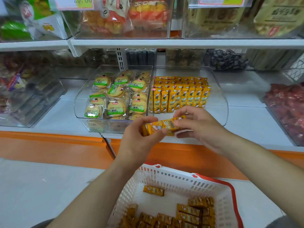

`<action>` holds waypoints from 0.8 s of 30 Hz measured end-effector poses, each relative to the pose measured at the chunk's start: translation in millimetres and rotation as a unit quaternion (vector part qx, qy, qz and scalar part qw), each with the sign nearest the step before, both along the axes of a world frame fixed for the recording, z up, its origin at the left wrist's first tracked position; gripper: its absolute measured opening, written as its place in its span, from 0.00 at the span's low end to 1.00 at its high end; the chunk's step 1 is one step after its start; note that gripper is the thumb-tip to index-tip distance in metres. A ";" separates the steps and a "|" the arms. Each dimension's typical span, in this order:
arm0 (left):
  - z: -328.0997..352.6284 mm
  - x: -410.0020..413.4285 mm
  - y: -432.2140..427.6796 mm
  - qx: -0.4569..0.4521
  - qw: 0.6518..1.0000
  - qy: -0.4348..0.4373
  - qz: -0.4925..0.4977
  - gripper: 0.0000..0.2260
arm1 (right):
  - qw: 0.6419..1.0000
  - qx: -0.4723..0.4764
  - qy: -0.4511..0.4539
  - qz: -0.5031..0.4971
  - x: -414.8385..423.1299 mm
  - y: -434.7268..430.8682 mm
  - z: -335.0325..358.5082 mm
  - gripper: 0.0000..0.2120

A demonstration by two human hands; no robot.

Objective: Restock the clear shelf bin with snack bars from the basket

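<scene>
Snack bars (162, 126) pinched at both ends, left grip (138, 139) plus right grip (197, 124); clear bin (220, 96) just beyond, basket (213, 180) below.

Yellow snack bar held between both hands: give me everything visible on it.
The yellow, glossy-wrapped snack bar is a slim oblong printed with a cartoon figure and lettering. It lies nearly level, right end slightly higher, in mid-air before the clear plastic shelf bin. The left hand pinches its left end; the right hand grips its right end.
</scene>
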State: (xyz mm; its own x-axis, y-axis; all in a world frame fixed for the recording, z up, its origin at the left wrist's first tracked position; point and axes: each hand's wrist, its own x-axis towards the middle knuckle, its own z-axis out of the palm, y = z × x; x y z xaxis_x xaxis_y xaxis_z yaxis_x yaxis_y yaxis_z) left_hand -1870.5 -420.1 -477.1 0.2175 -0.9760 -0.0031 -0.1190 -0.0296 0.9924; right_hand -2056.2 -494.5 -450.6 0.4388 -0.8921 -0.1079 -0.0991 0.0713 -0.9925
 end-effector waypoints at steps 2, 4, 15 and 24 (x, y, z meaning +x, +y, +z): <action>1.3 1.0 -3.0 -0.001 0.999 0.052 0.009 0.13 | 0.996 -0.038 0.065 0.040 0.1 0.4 0.2 0.04; 2.2 2.9 -6.1 0.007 0.996 0.090 0.014 0.15 | 0.982 -0.064 0.143 0.106 2.1 4.1 -1.3 0.04; 6.4 -0.5 -20.3 -0.043 0.999 -0.025 -0.006 0.14 | 0.984 -0.135 0.096 0.069 10.8 -9.6 6.9 0.16; -5.1 27.3 -50.2 -0.002 0.934 -0.349 0.076 0.28 | 0.946 -0.195 0.217 -0.141 -15.1 -117.8 -14.1 0.15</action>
State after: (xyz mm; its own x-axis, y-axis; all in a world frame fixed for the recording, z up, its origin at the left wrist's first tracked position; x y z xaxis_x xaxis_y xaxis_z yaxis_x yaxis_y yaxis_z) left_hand -1843.1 -470.2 -482.2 0.3014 -0.9332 0.1955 -0.7323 -0.0952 0.6743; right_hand -2071.3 -612.3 -464.8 0.1678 -0.9762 0.1374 -0.5346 -0.2072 -0.8193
